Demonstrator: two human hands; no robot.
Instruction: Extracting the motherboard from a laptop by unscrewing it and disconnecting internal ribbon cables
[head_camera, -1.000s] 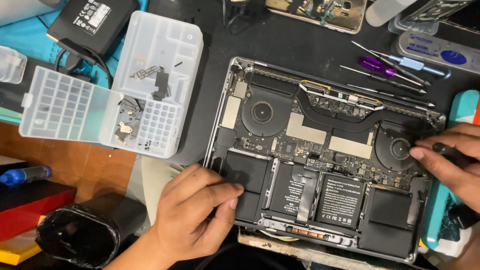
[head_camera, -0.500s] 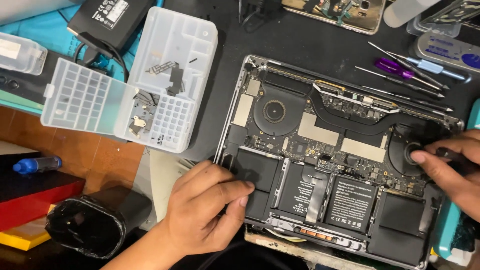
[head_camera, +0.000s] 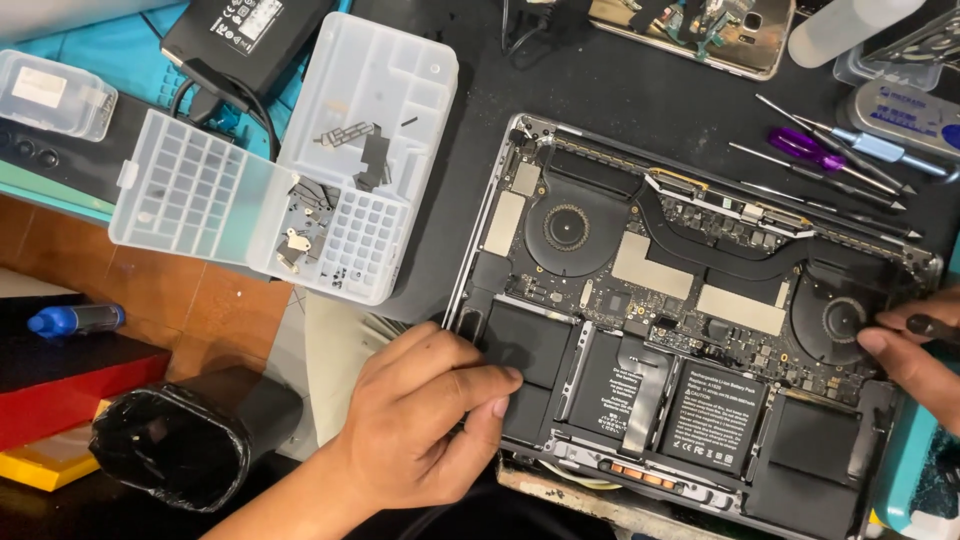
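An opened laptop (head_camera: 690, 300) lies bottom-up on the dark mat, showing two round fans, a board and black battery cells. My left hand (head_camera: 425, 415) rests on its near left corner, fingers curled, fingertips on the left battery cell (head_camera: 525, 345). My right hand (head_camera: 915, 355) sits at the laptop's right edge beside the right fan (head_camera: 840, 320), pinching a thin dark tool (head_camera: 935, 327). The tool's tip is hidden.
A clear compartment box (head_camera: 290, 165) with small screws and brackets stands open left of the laptop. Screwdrivers (head_camera: 830, 155) lie at the back right. A black power brick (head_camera: 245, 35), a black-lined bin (head_camera: 170, 440) and a blue marker (head_camera: 75, 320) are on the left.
The view has shifted, so everything sits further right and lower in frame. Both hands stay in about the same spots on the laptop.
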